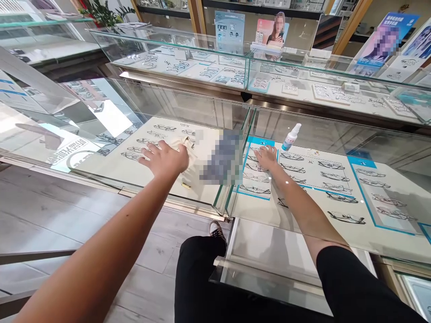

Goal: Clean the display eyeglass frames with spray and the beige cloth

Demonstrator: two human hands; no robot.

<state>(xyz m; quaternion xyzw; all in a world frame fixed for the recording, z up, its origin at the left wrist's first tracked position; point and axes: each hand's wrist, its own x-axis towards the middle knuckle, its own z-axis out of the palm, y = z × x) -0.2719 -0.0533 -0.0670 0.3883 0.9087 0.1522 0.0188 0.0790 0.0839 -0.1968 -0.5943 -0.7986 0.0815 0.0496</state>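
My left hand (164, 158) lies flat, fingers spread, on a pale cloth (186, 148) that rests on the glass top of the left display case (101, 130). My right hand (266, 157) rests palm down with fingers spread on the glass top of the right display case (336, 134), holding nothing. A small white spray bottle (291, 137) with a blue label stands upright on that glass, just to the right of and beyond my right hand. Rows of eyeglass frames (333, 176) lie on trays under the glass.
A second row of glass cases (249, 67) with more eyewear runs behind, with posters and a plant beyond it. An open drawer or shelf (269, 251) juts out below the right case. My legs and a shoe (217, 229) are over grey floorboards (67, 211).
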